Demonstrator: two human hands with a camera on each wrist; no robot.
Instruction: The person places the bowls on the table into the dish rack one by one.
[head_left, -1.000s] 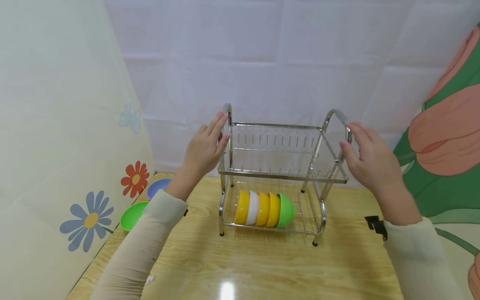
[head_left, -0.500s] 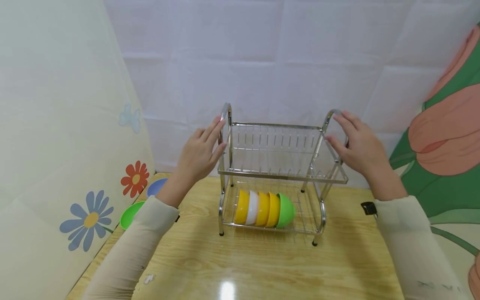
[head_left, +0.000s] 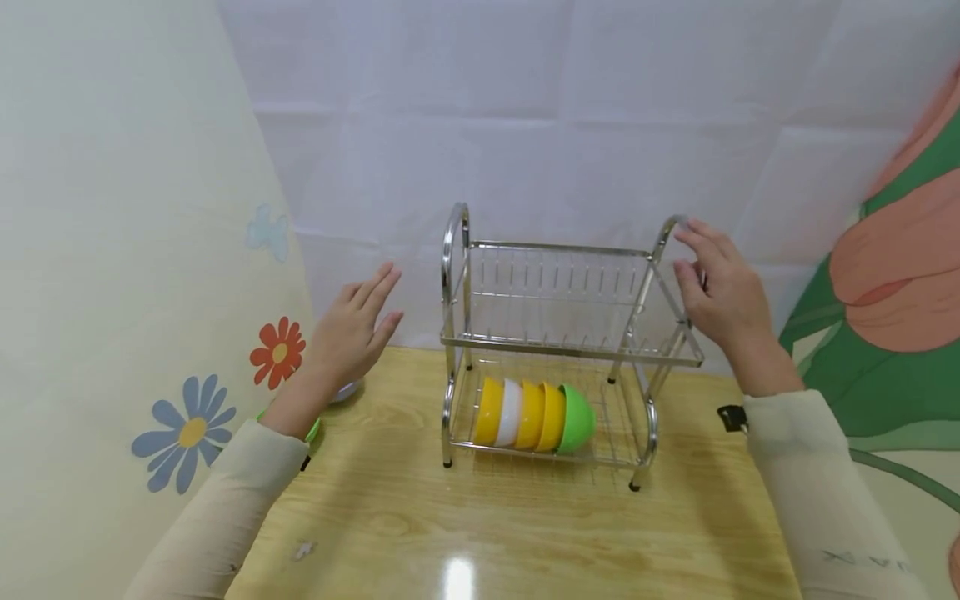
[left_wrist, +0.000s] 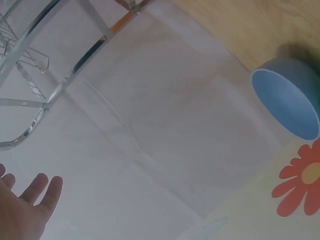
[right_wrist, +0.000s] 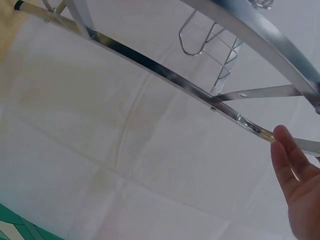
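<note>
Holding left hand [head_left: 345, 340] empty, fingers apart, at dish rack [head_left: 570, 350]'s nine o'clock; touching handle [head_left: 663, 237] at two with right hand [head_left: 723, 292], fingers straight. Seemingly partway, with five nested bowls [head_left: 531, 415] on lower tier [head_left: 600, 459], blue bowl [left_wrist: 290, 102] and green bowl [head_left: 314, 431] unracked toward nine.

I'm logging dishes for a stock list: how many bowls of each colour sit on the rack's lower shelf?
Yellow bowls: 3
White bowl: 1
Green bowl: 1
Total on the rack: 5
</note>
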